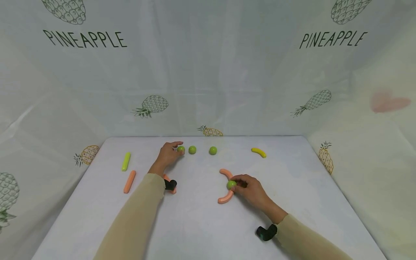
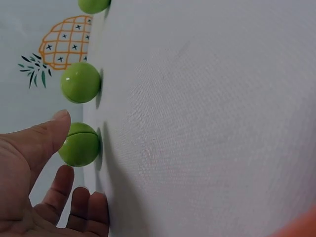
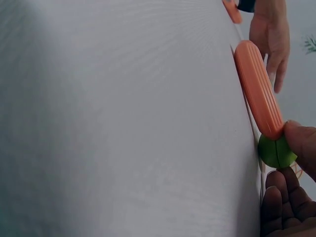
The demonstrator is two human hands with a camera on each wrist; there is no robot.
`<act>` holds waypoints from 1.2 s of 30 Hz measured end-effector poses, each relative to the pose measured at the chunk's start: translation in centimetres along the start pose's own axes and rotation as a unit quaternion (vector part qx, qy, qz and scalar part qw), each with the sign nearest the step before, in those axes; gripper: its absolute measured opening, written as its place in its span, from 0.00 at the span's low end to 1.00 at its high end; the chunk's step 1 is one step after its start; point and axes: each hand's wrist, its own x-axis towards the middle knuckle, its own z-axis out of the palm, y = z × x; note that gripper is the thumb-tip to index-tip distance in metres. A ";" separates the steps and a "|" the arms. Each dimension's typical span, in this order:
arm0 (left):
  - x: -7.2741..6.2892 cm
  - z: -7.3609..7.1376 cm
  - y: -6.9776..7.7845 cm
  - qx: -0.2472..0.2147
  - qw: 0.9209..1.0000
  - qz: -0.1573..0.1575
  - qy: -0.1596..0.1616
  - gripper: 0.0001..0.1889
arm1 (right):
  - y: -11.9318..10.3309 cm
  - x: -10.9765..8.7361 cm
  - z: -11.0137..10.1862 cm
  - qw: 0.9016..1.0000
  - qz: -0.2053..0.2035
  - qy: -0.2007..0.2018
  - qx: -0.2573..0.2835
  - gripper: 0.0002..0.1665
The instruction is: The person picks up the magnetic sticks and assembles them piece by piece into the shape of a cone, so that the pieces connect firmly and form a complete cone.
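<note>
In the head view my left hand [image 1: 168, 153] reaches round a green ball [image 1: 181, 148] at the table's back. The left wrist view shows the thumb [image 2: 54, 129] above this ball and the fingers [image 2: 59, 190] spread below it, with a gap. My right hand [image 1: 251, 189] pinches another green ball [image 1: 231, 185] between thumb and fingers, close over the table. One curved orange sausage [image 1: 225, 173] lies behind that ball and another curved sausage [image 1: 225, 198] in front. In the right wrist view a ribbed sausage [image 3: 259, 89] ends right at the ball and thumb.
Two more green balls [image 1: 192, 150] [image 1: 212, 150] stand along the back. A yellow banana-shaped piece [image 1: 259, 152] lies at back right. At left are a yellow-green stick [image 1: 126, 161] and a straight orange sausage [image 1: 129, 181]. Orange pieces [image 1: 173, 189] show partly behind the left wrist.
</note>
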 end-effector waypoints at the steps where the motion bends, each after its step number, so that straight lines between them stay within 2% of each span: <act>1: 0.0 0.0 0.0 0.002 1.000 0.000 0.000 0.27 | 0.0 0.0 0.0 1.000 -0.001 0.000 0.001 0.18; 10: -0.4 -0.1 -0.3 0.005 1.000 -0.009 0.006 0.22 | 0.2 0.0 0.0 1.000 -0.004 0.002 0.002 0.17; 20: -1.0 -0.3 -0.3 -0.030 0.999 -0.030 0.006 0.21 | 0.2 -0.1 0.0 1.000 -0.002 0.001 0.003 0.18; 29: -1.2 -0.7 -0.6 -0.020 0.999 -0.028 0.012 0.22 | 0.2 -0.1 0.1 1.000 -0.006 -0.001 0.000 0.17; 33: -1.5 -0.8 -0.4 -0.030 0.999 -0.029 0.012 0.21 | 0.1 -0.1 0.0 1.000 -0.001 0.000 -0.004 0.17; 36: -1.8 -0.9 0.1 -0.034 0.999 -0.017 0.009 0.22 | 0.1 -0.1 0.0 1.000 0.000 0.000 -0.008 0.16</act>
